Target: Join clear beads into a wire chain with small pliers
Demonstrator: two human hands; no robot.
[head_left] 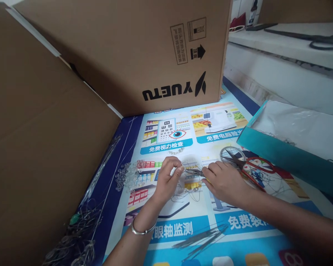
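My left hand (168, 177), with a silver bangle on its wrist, pinches a thin wire strung with clear beads (183, 170). Its fingers are closed on the wire. My right hand (224, 181) is closed round small pliers (194, 172), whose tip points left and meets the wire beside my left fingers. Both hands rest on a printed blue poster (183, 229) that covers the work surface. A heap of clear beads (127, 175) lies just left of my left hand.
Red-handled scissors (249, 166) lie right of my right hand. A teal box lined with clear plastic (288, 147) stands at the right. Large cardboard boxes (127, 48) wall in the back and left. Cut wires (202, 238) lie near the front; tangled wire (80, 229) lies at lower left.
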